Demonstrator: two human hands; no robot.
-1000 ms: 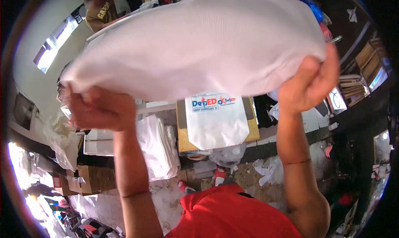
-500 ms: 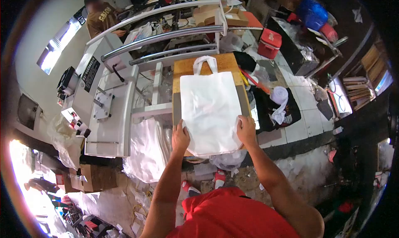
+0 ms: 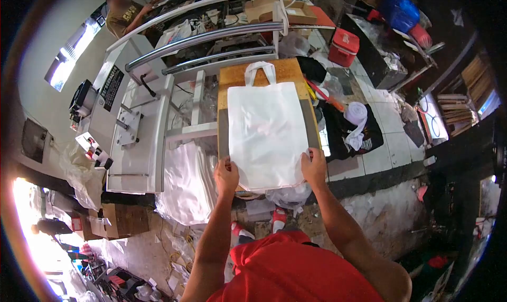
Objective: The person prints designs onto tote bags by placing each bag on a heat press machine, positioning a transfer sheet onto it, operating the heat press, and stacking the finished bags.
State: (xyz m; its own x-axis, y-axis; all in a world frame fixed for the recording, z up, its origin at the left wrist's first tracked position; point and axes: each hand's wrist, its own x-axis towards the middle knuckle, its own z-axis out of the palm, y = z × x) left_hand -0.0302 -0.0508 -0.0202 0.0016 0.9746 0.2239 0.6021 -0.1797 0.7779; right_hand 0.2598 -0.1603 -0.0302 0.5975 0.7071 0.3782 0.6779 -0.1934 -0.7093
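The left hand (image 3: 227, 174) is positioned at the lower left edge of a white bag (image 3: 267, 135), fingers bent, thumb against the fabric. The right hand (image 3: 314, 167) sits at the lower right edge in a matching position. From where I stand, I cannot tell whether either hand fully pinches the fabric.

The bag lies flat, its handles (image 3: 260, 65) extended away from the person. No lettering can be read on its upper face. Beneath it are a grey pad (image 3: 223, 133) and a wooden board (image 3: 231, 74).

To the left, just beside the board, is a pile of white sheet-like items (image 3: 187, 180). Beyond it stands a white machine frame (image 3: 140, 164) with a black label plate (image 3: 113, 88); its pale lettering is too small for me to read.

To the right, a white roll (image 3: 357, 113) rests on black cloth (image 3: 340, 135) bearing partly hidden letters. A red box (image 3: 344, 47) stands farther off. At upper left, another person wears a brown shirt (image 3: 124, 18) with yellow lettering, illegible from here.
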